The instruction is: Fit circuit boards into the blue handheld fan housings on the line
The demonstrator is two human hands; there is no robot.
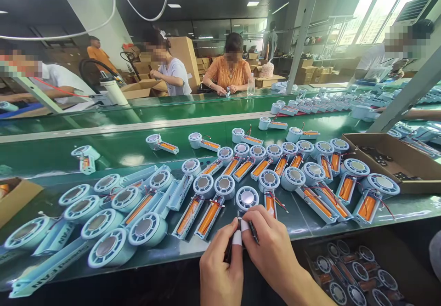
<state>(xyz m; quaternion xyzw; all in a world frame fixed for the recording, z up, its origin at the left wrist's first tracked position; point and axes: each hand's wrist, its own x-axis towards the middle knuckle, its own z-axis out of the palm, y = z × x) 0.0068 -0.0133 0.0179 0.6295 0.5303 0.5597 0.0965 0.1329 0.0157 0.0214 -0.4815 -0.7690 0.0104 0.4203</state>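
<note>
My left hand [222, 262] and my right hand [270, 246] meet at the front edge of the bench, fingertips pinched close together. White finger covers show on a finger of each. Between them is a small black part [254, 233], mostly hidden by the fingers; its exact kind cannot be made out. Just beyond the fingertips sits a light-blue handheld fan [247, 198] with a round silver centre, its handle hidden behind my hands. Next to it lie fan bodies with orange batteries in open handles, such as one fan [210, 216] to the left.
Several more fans [144, 230] crowd the bench at left and right. A cardboard box [413, 186] with small black parts stands at right, another box [20, 198] at left. Fans ride on the green conveyor [113, 147]. Below right is a bin of fans [358, 269]. Co-workers sit opposite.
</note>
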